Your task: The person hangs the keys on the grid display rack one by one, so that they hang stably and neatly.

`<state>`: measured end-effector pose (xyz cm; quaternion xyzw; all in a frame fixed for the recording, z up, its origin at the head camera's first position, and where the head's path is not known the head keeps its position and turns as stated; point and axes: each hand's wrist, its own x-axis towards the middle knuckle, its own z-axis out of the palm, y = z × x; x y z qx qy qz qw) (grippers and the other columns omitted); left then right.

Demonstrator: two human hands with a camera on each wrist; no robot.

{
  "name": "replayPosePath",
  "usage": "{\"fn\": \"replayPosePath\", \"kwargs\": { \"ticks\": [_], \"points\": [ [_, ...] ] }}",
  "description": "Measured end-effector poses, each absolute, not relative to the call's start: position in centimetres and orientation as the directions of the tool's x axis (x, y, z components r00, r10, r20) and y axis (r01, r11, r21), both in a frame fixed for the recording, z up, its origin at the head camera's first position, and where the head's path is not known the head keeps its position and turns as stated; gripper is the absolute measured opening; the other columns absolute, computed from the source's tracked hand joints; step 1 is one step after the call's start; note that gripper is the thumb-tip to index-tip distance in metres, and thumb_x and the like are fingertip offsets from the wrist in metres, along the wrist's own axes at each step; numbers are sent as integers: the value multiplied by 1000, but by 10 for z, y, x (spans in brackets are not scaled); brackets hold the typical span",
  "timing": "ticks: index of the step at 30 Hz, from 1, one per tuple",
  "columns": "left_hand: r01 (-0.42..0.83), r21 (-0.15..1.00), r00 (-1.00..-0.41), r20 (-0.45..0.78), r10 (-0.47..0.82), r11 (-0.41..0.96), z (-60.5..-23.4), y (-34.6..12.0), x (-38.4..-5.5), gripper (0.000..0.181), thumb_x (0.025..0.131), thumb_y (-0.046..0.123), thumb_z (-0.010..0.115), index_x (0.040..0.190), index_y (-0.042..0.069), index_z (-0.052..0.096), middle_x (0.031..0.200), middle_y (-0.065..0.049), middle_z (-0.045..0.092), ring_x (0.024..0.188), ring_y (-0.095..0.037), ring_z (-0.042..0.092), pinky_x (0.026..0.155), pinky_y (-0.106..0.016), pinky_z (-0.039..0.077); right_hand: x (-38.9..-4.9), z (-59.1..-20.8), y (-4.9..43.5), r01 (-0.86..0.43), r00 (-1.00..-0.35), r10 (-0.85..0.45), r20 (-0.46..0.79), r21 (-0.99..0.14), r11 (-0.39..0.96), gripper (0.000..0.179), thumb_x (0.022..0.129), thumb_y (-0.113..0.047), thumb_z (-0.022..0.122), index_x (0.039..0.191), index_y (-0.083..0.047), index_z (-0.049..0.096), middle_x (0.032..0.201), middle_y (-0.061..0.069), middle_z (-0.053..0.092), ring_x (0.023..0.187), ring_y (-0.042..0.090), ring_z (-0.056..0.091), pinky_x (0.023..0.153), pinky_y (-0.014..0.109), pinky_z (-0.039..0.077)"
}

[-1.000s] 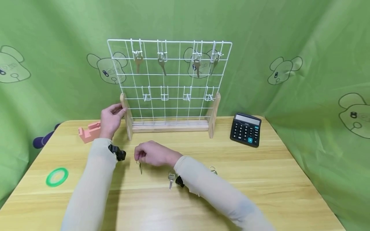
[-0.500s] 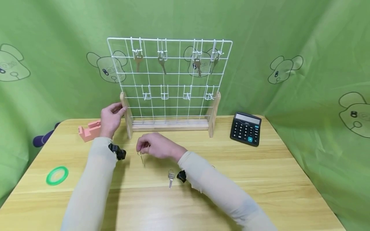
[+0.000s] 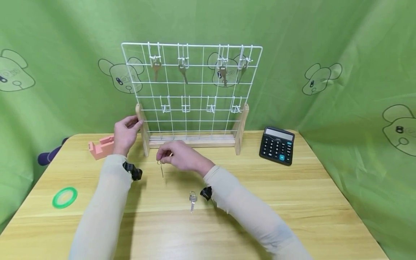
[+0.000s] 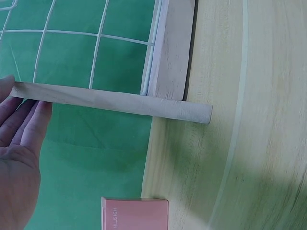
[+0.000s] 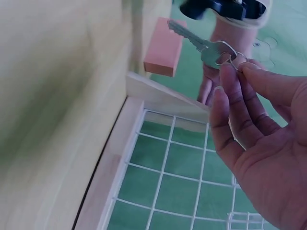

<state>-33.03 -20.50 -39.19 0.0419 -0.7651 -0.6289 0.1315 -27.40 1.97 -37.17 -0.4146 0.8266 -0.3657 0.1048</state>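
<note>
In the head view my right hand is just in front of the rack's wooden base. Its thumb and fingers pinch a ring from which a key hangs; the right wrist view shows the silver key and its ring up close. My left hand grips the rack's left wooden upright, thumb on one side and fingers on the other. Several keys hang from hooks along the top of the white wire grid. The lower hooks hold no keys. Another key with a ring lies on the table.
A black calculator lies right of the rack. A pink holder sits beside my left wrist, and a green ring-shaped roll lies on the table's left. Behind the rack hangs a green curtain.
My right hand has moved up and slightly right toward the rack with the key dangling from it. A ring on the table is now hidden behind the right forearm. The left hand stays put.
</note>
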Motion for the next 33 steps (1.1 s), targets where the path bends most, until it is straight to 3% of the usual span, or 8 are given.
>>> {"fn": "replayPosePath", "kwargs": {
  "ticks": [33],
  "points": [
    [98, 974, -962, 145, -233, 203, -394, -207, -333, 41, 96, 12, 65, 133, -1, 56, 133, -19, 58, 118, -27, 58, 97, -26, 51, -292, -335, 21, -524, -792, -556, 253, -750, 404, 8, 92, -4, 67, 99, -7, 71, 90, 1, 66, 82, 14, 61, 71, 21, 55]
  ]
}}
